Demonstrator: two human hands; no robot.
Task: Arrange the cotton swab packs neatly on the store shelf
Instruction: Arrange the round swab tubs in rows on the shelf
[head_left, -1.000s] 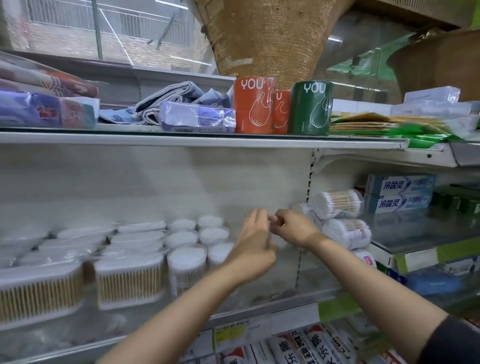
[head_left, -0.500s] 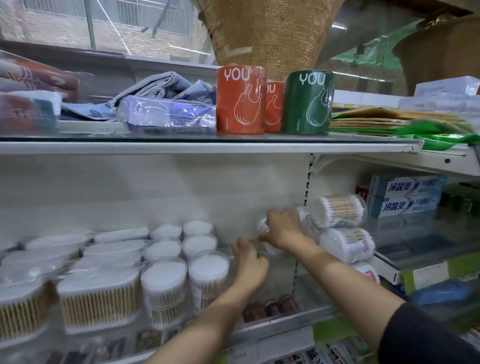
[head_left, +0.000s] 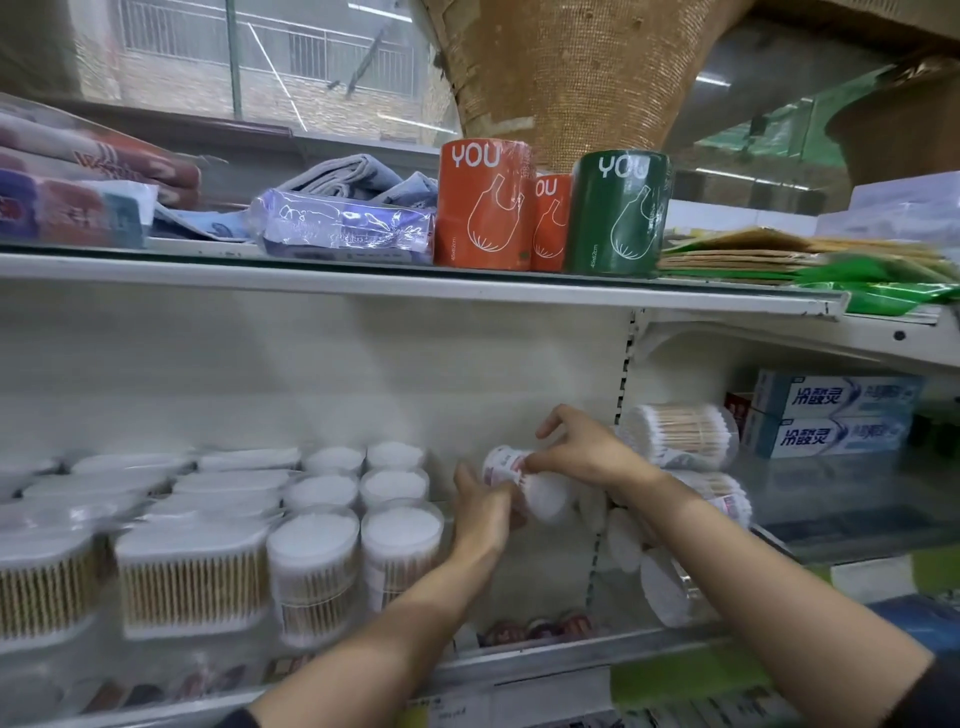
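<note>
Beside upright rows of round clear-plastic cotton swab tubs (head_left: 358, 525), bare gap on white metal store shelf (head_left: 545, 587). Right of gap, toppled pile of swab tubs (head_left: 680, 436). Over gap, one white-labelled swab tub (head_left: 511, 470) held tilted, long axis near sideways. Right hand (head_left: 582, 447) pinching its top, fingers curled; left hand (head_left: 483, 512) cupping underneath, half-closed. Left hand nearer rows.

Left-edge swab packs (head_left: 47, 582) blur; right hand (head_left: 587, 447) hides stacked tubs behind
</note>
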